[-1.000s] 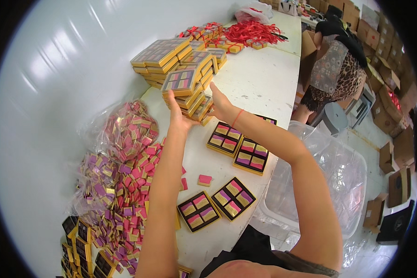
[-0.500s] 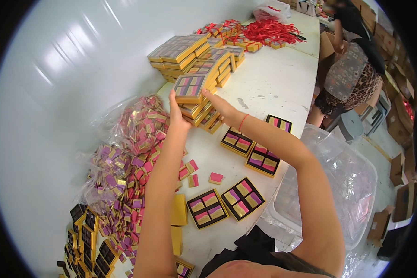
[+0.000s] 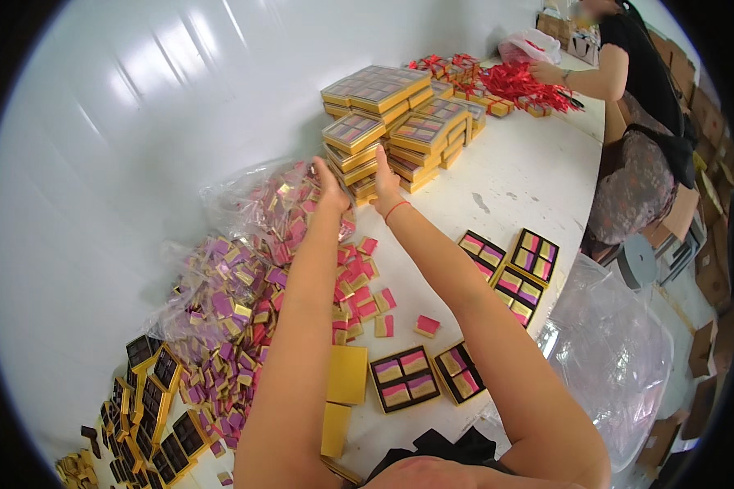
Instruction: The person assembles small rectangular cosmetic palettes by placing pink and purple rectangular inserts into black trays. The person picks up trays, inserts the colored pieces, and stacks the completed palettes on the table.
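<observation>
A small stack of gold boxes with clear lids [image 3: 354, 133] stands at the front of a larger pile of boxes [image 3: 381, 85]. Beside the stack's lower left is my left hand [image 3: 329, 189], fingers stretched out and nothing in them. Along the stack's right side runs my right hand [image 3: 385, 181], fingers straight and pointing up, close to or touching the boxes. Pink and gold wrapped squares show through the lids. Just left of my left hand lies a clear plastic bag [image 3: 257, 191] of loose wrapped pieces.
Loose pink and purple wrapped pieces [image 3: 228, 326] heap along the wall. Open filled boxes [image 3: 404, 380] lie near me, others [image 3: 535, 255] at the table's right edge. Empty black-lined trays [image 3: 151, 407] pile at lower left. A co-worker's hand [image 3: 546, 73] touches red ribbons [image 3: 530, 88].
The stack between my hands now stands against the larger pile, and my hands have loosened and lowered along its sides. The view has shifted left. The co-worker has reached toward the ribbons.
</observation>
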A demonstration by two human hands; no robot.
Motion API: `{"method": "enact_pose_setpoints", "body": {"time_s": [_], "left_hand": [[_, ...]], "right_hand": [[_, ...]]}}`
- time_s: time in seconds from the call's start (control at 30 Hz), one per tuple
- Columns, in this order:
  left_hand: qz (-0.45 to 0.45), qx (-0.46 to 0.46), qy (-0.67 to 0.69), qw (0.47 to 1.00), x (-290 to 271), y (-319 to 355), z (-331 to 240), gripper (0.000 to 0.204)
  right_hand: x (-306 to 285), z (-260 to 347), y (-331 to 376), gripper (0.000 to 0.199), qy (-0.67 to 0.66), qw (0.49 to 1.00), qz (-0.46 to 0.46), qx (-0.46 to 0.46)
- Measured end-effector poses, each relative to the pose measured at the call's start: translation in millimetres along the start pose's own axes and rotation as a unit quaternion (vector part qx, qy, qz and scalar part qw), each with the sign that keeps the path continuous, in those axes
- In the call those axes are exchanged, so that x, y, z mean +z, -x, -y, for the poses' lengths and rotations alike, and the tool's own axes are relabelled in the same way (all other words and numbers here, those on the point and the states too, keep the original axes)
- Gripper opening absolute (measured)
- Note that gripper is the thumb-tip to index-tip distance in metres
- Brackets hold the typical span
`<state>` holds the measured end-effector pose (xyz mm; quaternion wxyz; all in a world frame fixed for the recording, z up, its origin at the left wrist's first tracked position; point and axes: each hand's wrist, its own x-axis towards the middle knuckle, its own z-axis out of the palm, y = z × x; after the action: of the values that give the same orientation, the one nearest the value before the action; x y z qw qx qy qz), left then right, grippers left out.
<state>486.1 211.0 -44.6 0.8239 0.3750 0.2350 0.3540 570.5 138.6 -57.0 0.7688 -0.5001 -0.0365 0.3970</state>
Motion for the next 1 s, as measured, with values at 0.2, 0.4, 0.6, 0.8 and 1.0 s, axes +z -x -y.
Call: {"method": "enact_pose_setpoints", "body": {"time_s": [0.2,0.4,0.6,0.8,1.0], "left_hand": [[-0.070,0.055,-0.018,0.996,19,-11,-18,0.109],[-0.111,0.160,-0.250,0.948,-16,-40,-4,0.099],[-0.086,0.218,-0.178,0.956,-47,-82,-7,0.089],[0.037,0.201,0.032,0.978,-38,-92,2,0.059],[0.092,0.164,-0.314,0.931,35,98,-46,0.060]], "right_hand": [[20,-3,-89,0.107,-0.077,0.978,0.186,-0.049],[61,-17,-83,0.107,-0.045,0.975,0.210,-0.049],[58,2,5,0.109,0.090,0.953,0.287,-0.027],[-82,88,161,0.093,0.263,0.887,0.380,0.003],[-339,210,279,0.055,0.363,0.889,0.066,-0.271]]}}
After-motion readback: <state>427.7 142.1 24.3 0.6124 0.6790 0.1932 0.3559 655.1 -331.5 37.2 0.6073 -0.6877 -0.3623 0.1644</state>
